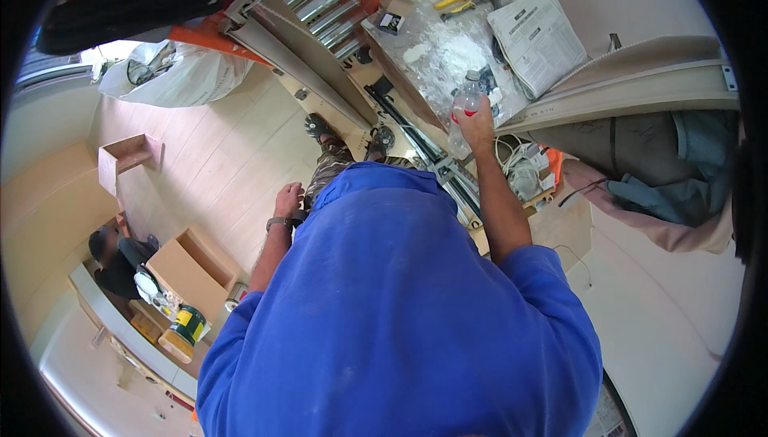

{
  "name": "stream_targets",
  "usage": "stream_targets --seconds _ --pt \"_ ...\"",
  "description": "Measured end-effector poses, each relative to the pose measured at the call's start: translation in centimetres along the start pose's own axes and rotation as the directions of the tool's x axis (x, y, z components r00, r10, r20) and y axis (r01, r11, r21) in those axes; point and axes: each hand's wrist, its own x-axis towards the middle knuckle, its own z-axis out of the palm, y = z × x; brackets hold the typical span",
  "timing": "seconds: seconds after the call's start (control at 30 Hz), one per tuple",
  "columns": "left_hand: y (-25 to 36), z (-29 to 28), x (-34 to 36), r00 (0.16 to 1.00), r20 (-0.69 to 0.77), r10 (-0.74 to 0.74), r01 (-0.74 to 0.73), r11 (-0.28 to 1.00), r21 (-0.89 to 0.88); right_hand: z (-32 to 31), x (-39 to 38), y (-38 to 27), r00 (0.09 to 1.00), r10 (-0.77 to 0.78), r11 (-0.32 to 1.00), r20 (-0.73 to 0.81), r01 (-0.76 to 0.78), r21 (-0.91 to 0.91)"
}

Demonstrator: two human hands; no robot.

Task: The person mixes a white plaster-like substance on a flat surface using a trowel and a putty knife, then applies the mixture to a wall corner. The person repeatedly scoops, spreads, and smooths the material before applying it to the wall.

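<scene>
My right hand (pixel 478 123) is closed around a clear plastic bottle (pixel 470 95) with a red label and a cap on top. It holds the bottle upright over the near edge of a worn, white-dusted board (pixel 436 5). White powder (pixel 452 49) is scattered across that surface beside the bottle. Just right of the bottle lies a folded newspaper (pixel 538 41). My left hand (pixel 290 199) hangs by my thigh, its fingers loosely bent and apart, with nothing visible in it.
Yellow-handled pliers (pixel 458 1) and a small dark box (pixel 390 23) lie on the board. Metal rails (pixel 416 137) and a coiled white cable (pixel 524 173) sit below it. At left are a white bag (pixel 188 73), a green-yellow can (pixel 189 323) and a crouching person (pixel 120 261).
</scene>
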Motion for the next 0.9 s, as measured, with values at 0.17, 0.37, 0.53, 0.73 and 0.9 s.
stream_targets --seconds 0.17,0.37,0.53,0.73,0.9 --pt "-1.8 -1.3 -0.5 0.999 -0.001 -0.033 0.033 0.999 0.035 0.7 0.6 1.0 0.998 0.065 0.998 0.023 -0.065 0.0" --pt "-3.1 -2.4 0.2 0.999 0.034 -0.015 0.012 0.996 0.092 1.0 2.0 0.0 0.985 0.163 0.98 0.064 -0.154 -0.128" --pt "-1.2 -1.6 0.0 0.999 0.034 -0.041 0.038 0.995 0.096 1.4 2.7 0.2 0.977 0.198 0.967 0.073 -0.183 -0.175" --pt "-0.5 -1.2 -0.3 1.0 0.026 -0.012 0.01 0.998 0.058 2.0 2.9 0.4 0.973 0.218 0.961 0.082 -0.199 -0.191" --pt "-1.9 -1.7 0.1 0.999 0.026 -0.045 0.043 0.997 0.06 2.2 3.5 0.8 0.973 0.218 0.957 0.079 -0.197 -0.214"
